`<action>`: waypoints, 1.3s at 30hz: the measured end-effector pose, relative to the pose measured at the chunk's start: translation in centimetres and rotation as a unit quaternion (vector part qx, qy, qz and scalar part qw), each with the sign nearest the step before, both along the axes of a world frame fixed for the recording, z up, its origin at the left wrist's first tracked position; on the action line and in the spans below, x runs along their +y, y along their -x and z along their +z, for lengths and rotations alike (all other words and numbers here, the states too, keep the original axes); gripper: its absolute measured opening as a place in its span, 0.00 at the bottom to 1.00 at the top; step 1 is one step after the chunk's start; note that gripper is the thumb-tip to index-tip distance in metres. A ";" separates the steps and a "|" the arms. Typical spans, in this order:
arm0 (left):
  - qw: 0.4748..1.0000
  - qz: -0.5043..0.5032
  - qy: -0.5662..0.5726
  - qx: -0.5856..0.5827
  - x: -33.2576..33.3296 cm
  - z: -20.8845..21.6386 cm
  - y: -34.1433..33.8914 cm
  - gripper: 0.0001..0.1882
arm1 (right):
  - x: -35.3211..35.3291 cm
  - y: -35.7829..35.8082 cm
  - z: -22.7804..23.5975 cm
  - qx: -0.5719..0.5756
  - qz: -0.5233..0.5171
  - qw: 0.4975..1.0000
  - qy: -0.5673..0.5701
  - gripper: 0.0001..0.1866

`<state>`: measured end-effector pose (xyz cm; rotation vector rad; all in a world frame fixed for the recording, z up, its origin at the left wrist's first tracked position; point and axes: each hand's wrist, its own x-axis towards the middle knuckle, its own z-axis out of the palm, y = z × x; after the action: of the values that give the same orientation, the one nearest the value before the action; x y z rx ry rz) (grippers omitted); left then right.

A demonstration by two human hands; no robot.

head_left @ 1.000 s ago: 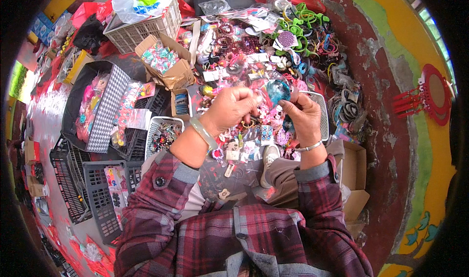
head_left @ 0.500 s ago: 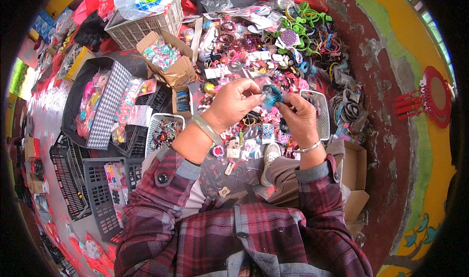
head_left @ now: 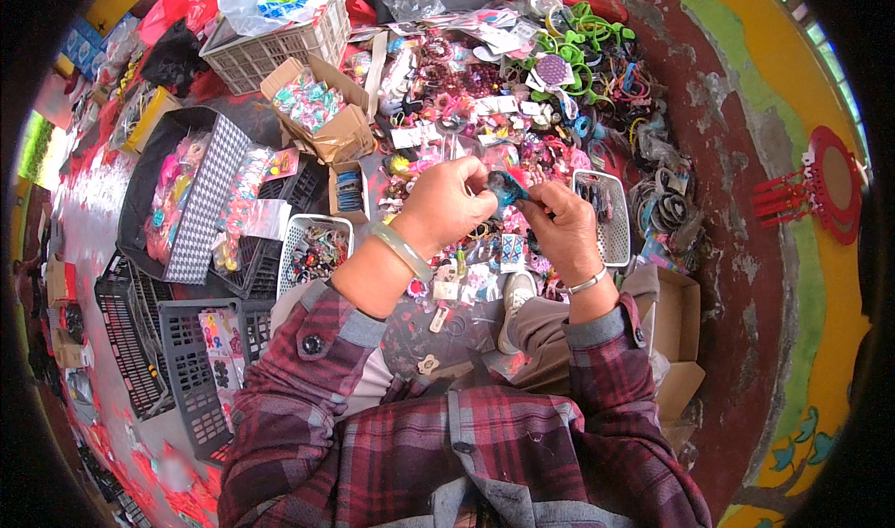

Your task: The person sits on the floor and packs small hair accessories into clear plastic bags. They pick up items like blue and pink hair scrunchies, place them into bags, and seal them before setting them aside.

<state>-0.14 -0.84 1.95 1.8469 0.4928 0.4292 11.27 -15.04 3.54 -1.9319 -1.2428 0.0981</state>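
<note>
Between my hands, over the heap of hair accessories (head_left: pixel 457 137), is a small teal and dark item (head_left: pixel 504 187), shiny and see-through in part. It looks like a hair ornament, but its exact kind does not show. My right hand (head_left: pixel 566 232) pinches its right edge between thumb and fingers. My left hand (head_left: pixel 438 202) is closed in a pinch at its left side, the fingertips partly hidden behind the hand. Below them lie carded hair clips and a blue patterned card (head_left: pixel 512 252).
White baskets flank the heap, one at left (head_left: pixel 315 258) and one at right (head_left: pixel 603 213). Farther left are a cardboard box (head_left: pixel 340 141) of wrapped pieces, a houndstooth bin (head_left: pixel 207 197) and dark crates (head_left: pixel 194 379). Green headbands (head_left: pixel 587 39) lie far right, beside a painted wall (head_left: pixel 802 276).
Both hands have shifted slightly left. The teal item has turned and moved a little left with them, and my left fingers have curled in more.
</note>
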 end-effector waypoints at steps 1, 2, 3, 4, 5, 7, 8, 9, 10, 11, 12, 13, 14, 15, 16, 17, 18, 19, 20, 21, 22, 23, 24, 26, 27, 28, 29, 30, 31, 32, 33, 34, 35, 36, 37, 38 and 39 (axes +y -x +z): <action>1.000 -0.001 -0.001 0.010 0.1 -0.2 0.0 0.05 | 0.0 0.0 -0.2 -0.005 0.000 1.000 0.006 0.07; 1.000 0.006 -0.004 -0.005 0.1 -0.4 -0.1 0.06 | 0.0 0.0 -0.2 -0.010 0.000 1.000 0.012 0.07; 1.000 0.013 -0.007 -0.019 0.0 -0.4 -0.1 0.06 | 0.0 -0.1 -0.2 0.032 0.005 0.999 0.008 0.08; 0.999 0.020 -0.010 -0.034 0.0 -0.5 -0.1 0.07 | 0.0 -0.2 -0.2 0.073 0.009 0.997 0.004 0.09; 0.999 0.011 -0.002 -0.049 -0.1 -0.4 -0.1 0.07 | 0.0 -0.2 -0.1 0.114 0.014 0.993 0.000 0.10; 0.997 -0.006 0.016 -0.077 -0.3 -0.1 -0.1 0.07 | 0.1 -0.4 -0.4 0.175 0.036 0.983 -0.035 0.12; 0.998 -0.022 -0.004 -0.060 -0.3 0.2 0.0 0.06 | 0.1 -0.4 -0.6 0.204 0.046 0.976 -0.052 0.13; 0.998 -0.038 -0.023 -0.044 -0.5 0.7 0.2 0.05 | 0.1 -0.4 -0.4 0.215 0.042 0.975 -0.043 0.13; 0.997 -0.053 -0.042 -0.028 -0.6 0.9 0.3 0.04 | 0.0 -0.3 -0.2 0.226 0.039 0.973 -0.034 0.13; 0.997 -0.053 -0.038 -0.030 -0.6 0.9 0.4 0.04 | -0.1 -0.3 0.0 0.236 0.036 0.971 -0.024 0.14; 0.997 -0.053 -0.034 -0.032 -0.7 0.9 0.3 0.04 | -0.1 -0.3 -0.3 0.231 0.030 0.972 -0.021 0.14; 0.998 -0.054 -0.031 -0.034 -0.7 0.9 0.3 0.04 | -0.1 -0.4 -0.7 0.225 0.024 0.974 -0.019 0.14; 0.998 -0.056 -0.032 -0.024 -0.8 1.0 0.4 0.04 | -0.1 -0.4 -0.9 0.220 0.019 0.975 -0.016 0.14; 0.998 -0.060 -0.034 -0.015 -0.8 1.3 0.4 0.05 | -0.1 -0.4 -1.0 0.184 0.006 0.983 0.002 0.15; 0.997 -0.063 -0.036 -0.006 -0.8 1.4 0.4 0.05 | 0.0 -0.4 -1.0 0.149 -0.007 0.989 0.020 0.15; 0.997 -0.065 -0.046 -0.014 -0.9 1.1 0.4 0.05 | 0.1 -0.3 -1.0 0.113 -0.021 0.993 0.038 0.16; 0.996 -0.068 -0.056 -0.022 -1.0 0.4 0.3 0.05 | 0.2 -0.1 -0.9 0.101 -0.033 0.993 0.059 0.16; 0.995 -0.071 -0.066 -0.029 -1.2 0.3 0.2 0.05 | 0.3 0.1 -0.7 0.088 -0.045 0.992 0.081 0.16; 0.995 -0.065 -0.073 -0.020 -1.4 0.3 0.2 0.04 | 0.3 0.2 -0.7 0.076 -0.058 0.990 0.103 0.17; 0.995 -0.058 -0.079 -0.010 -1.7 0.5 0.3 0.04 | 0.3 0.1 -0.9 0.068 -0.058 0.991 0.102 0.16; 0.995 -0.051 -0.086 -0.001 -1.9 0.7 0.3 0.04 | 0.3 0.0 -1.1 0.060 -0.058 0.992 0.100 0.15; 0.995 -0.048 -0.082 -0.002 -1.9 0.6 0.3 0.04 | 0.3 0.0 -1.3 0.051 -0.057 0.992 0.098 0.14; 0.996 -0.045 -0.079 -0.003 -1.8 0.5 0.3 0.04 | 0.2 -0.1 -1.1 0.140 -0.038 0.986 0.081 0.12; 0.997 -0.038 -0.066 0.000 -1.6 0.2 0.2 0.04 | 0.0 -0.4 -0.4 0.312 0.002 0.949 0.044 0.09; 0.998 -0.036 -0.056 0.004 -1.5 0.1 0.2 0.04 | -0.1 -0.5 -0.4 0.321 0.007 0.946 0.041 0.08; 0.998 -0.034 -0.046 0.008 -1.5 0.0 0.2 0.04 | -0.2 -0.7 -0.5 0.330 0.012 0.943 0.037 0.07; 0.999 -0.037 -0.029 0.002 -1.5 0.1 0.2 0.04 | -0.3 -0.8 -0.6 0.340 0.016 0.940 0.034 0.06; 0.999 -0.040 -0.012 -0.005 -1.6 0.3 0.2 0.04 | -0.1 -0.7 -0.8 0.355 0.013 0.934 0.021 0.06; 0.999 -0.043 0.005 -0.012 -1.8 0.4 0.3 0.04 | -0.1 -0.8 -1.1 0.333 0.009 0.942 0.033 0.06; 0.999 -0.047 0.012 -0.018 -1.9 0.3 0.2 0.04 | -0.1 -0.8 -1.3 0.310 0.004 0.950 0.045 0.06; 0.998 -0.051 0.020 -0.023 -2.1 0.0 0.2 0.04 | -0.1 -0.8 -1.5 0.287 -0.001 0.956 0.057 0.07; 0.998 -0.054 0.027 -0.029 -2.2 -0.1 0.2 0.04 | 0.1 -0.7 -1.8 0.265 -0.020 0.962 0.067 0.09; 0.998 -0.059 0.007 -0.030 -2.4 -0.2 0.2 0.03 | 0.1 -0.6 -1.8 0.245 -0.030 0.966 0.076 0.09; 0.997 -0.064 -0.013 -0.031 -2.6 -0.1 0.2 0.03 | 0.1 -0.4 -1.9 0.226 -0.040 0.970 0.086 0.10; 0.997 -0.069 -0.033 -0.031 -2.8 0.0 0.2 0.02 | 0.1 -0.2 -1.8 0.206 -0.050 0.973 0.096 0.11; 0.994 -0.069 -0.074 -0.047 -2.9 0.3 0.2 0.02 | 0.2 -0.1 -1.4 0.174 -0.074 0.972 0.142 0.12; 0.996 -0.073 -0.028 -0.038 -2.9 -0.1 0.1 0.02 | 0.2 -0.1 -1.3 0.162 -0.075 0.974 0.141 0.12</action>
<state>-0.28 -3.73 1.88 1.8977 0.2951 0.4167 11.37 -14.88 2.19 -2.1397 -0.9000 0.5153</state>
